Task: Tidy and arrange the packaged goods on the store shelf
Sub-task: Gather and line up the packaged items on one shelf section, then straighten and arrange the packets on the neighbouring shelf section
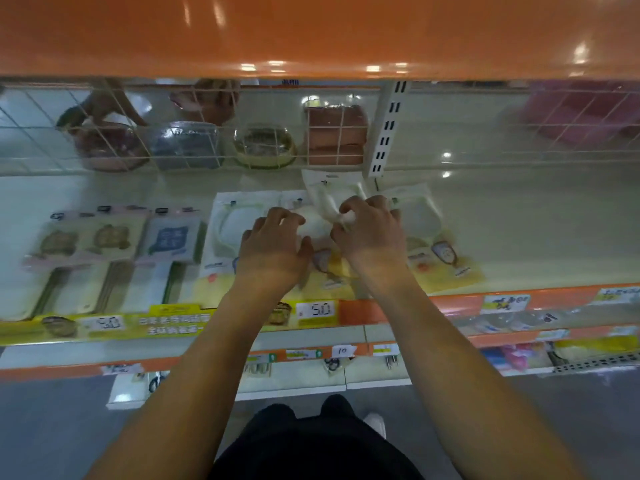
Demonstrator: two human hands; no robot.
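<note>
White-and-yellow flat packages lie in a row on the pale shelf [519, 230]. My left hand [273, 244] rests with spread, bent fingers on the middle package [313, 225]. A white package [329, 195] is tilted up off the row, and my right hand [370, 230] pinches its lower corner. Another such package [426, 223] lies just right of my right hand, and one [232, 230] lies to the left of my left hand.
Left on the shelf lie packs with brown shapes [86, 240], a blue-labelled pack [171, 239] and white sleeves [104, 289]. A wire grid [207, 140] backs the shelf, with bowls behind it. An orange shelf [311, 32] hangs overhead. Price tags [317, 311] line the front edge.
</note>
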